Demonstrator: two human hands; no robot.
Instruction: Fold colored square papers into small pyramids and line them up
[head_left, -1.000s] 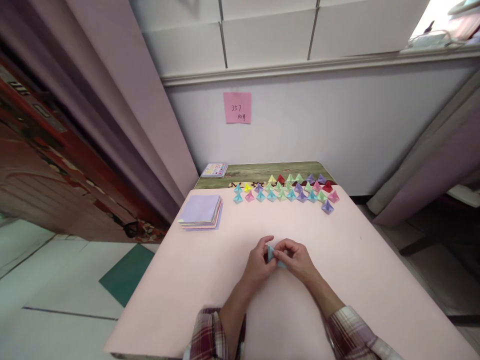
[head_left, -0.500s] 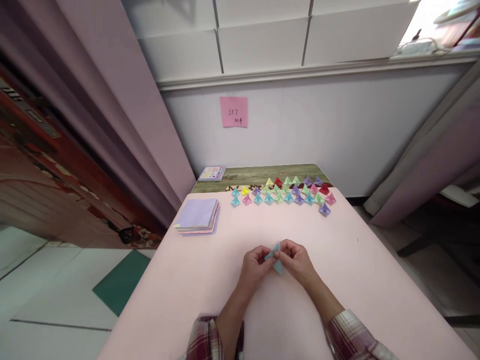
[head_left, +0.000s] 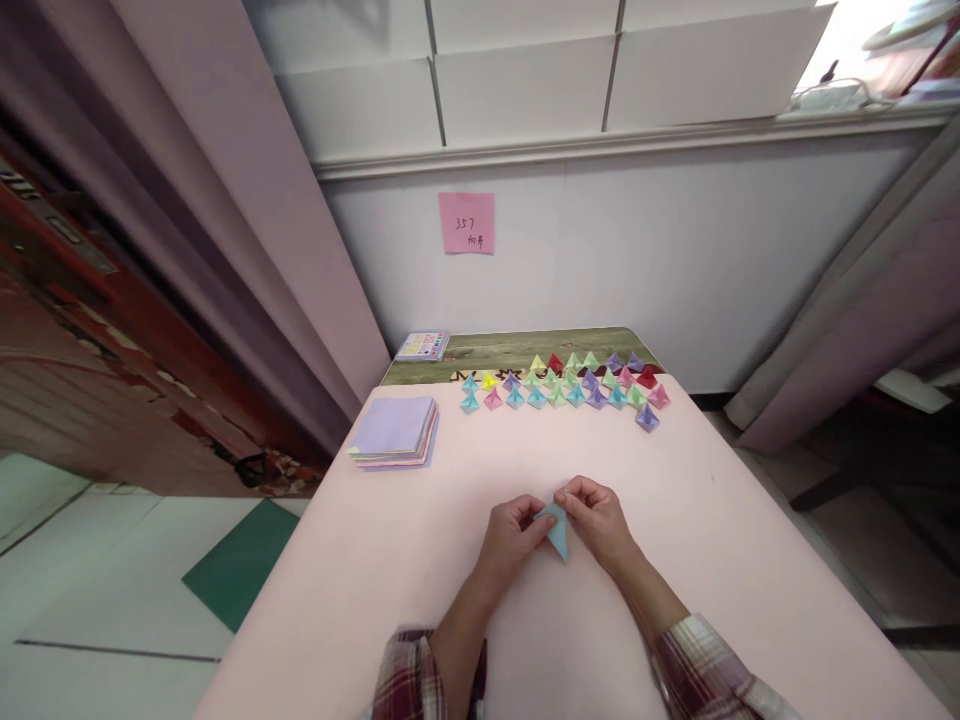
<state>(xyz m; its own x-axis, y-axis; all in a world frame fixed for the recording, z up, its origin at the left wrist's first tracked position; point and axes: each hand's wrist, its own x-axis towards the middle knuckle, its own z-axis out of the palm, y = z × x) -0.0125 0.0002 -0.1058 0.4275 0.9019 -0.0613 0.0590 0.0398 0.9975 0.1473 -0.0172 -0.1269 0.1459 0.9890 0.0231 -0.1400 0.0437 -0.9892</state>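
Note:
A light blue piece of folded paper [head_left: 557, 537] is between my two hands, above the middle of the pink tabletop, one pointed end toward me. My left hand [head_left: 511, 535] pinches its left side, thumb lying across the front. At the upper right corner, the fingertips of my right hand [head_left: 595, 515] are closed on the paper's edge. The fingers cover part of the folds. Farther back stand rows of small folded paper pieces [head_left: 576, 397] in blue, green, purple, pink, yellow and red.
A stack of coloured paper sheets [head_left: 394, 427], purple on top, lies at the table's left. Behind it sits a printed pad [head_left: 423, 346] on the green wood-patterned strip. One purple folded piece [head_left: 647, 418] stands nearer than the rows. A pink note [head_left: 467, 224] is on the wall.
My right hand's fingertips have shifted up and slightly right to the paper's top corner. More of the blue paper's face now shows, and its lower point reaches a little lower.

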